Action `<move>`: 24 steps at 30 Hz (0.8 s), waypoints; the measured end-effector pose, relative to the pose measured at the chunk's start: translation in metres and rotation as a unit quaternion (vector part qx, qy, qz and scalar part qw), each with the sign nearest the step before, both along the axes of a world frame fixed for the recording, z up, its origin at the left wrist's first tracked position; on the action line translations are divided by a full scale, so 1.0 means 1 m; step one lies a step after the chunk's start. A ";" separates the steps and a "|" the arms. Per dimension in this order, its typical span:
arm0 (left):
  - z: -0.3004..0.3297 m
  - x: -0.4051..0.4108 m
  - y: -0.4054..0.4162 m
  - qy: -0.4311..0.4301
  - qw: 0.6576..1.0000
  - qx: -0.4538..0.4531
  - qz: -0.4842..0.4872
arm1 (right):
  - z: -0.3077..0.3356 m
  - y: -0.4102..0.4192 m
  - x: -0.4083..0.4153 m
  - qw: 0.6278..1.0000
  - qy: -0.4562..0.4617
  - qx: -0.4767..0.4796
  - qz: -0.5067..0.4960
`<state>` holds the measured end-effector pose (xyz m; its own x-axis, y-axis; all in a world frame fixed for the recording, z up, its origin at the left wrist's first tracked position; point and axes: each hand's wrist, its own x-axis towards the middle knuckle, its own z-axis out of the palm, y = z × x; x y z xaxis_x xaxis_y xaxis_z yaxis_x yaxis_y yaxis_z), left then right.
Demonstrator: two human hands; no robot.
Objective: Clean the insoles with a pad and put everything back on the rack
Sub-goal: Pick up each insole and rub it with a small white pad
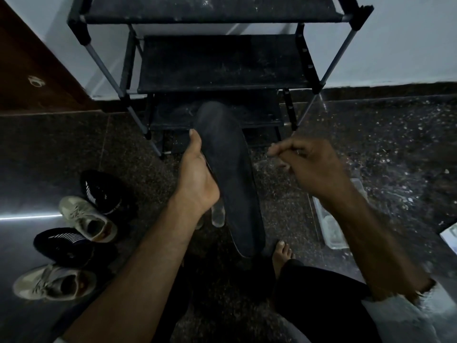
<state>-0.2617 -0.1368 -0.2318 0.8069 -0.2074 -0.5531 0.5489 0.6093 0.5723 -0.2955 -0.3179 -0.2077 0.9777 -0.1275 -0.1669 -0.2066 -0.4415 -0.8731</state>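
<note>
left hand (197, 184) grips insole (227, 174) | right hand (309, 164) — fingers curled, grasp unclear

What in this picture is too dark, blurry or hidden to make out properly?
- Right hand: motion-blurred in the head view; whether its curled fingers pinch a pad cannot be told.
- Clear container on the floor: partly hidden by the right forearm, contents unreadable.
- Insole: its underside faces away, and the left hand covers one edge.
- Rack: bottom shelf hidden behind the insole and in deep shadow.
- White object: cut off by the right edge.
</note>
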 end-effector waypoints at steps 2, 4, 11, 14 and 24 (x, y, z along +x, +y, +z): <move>0.001 0.002 0.003 -0.007 1.000 0.003 0.012 | -0.003 0.007 -0.002 0.998 0.040 -0.025 0.039; 0.003 0.003 0.005 -0.012 1.000 0.004 0.019 | -0.008 0.013 -0.004 0.993 0.079 -0.020 0.090; 0.002 0.005 0.005 -0.021 0.999 0.015 0.036 | -0.016 0.018 -0.008 0.979 0.115 0.118 0.123; 0.002 0.005 0.004 -0.019 0.999 0.021 0.038 | -0.017 0.016 -0.008 0.967 0.138 0.192 0.095; -0.002 0.005 -0.001 -0.040 0.999 0.024 0.018 | -0.023 0.006 -0.009 0.965 0.106 0.210 0.117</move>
<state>-0.2572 -0.1382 -0.2342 0.8550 -0.1521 -0.4958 0.4791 0.5978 0.6427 -0.3044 -0.3121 -0.2312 0.9100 0.2146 -0.3548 -0.3374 -0.1143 -0.9344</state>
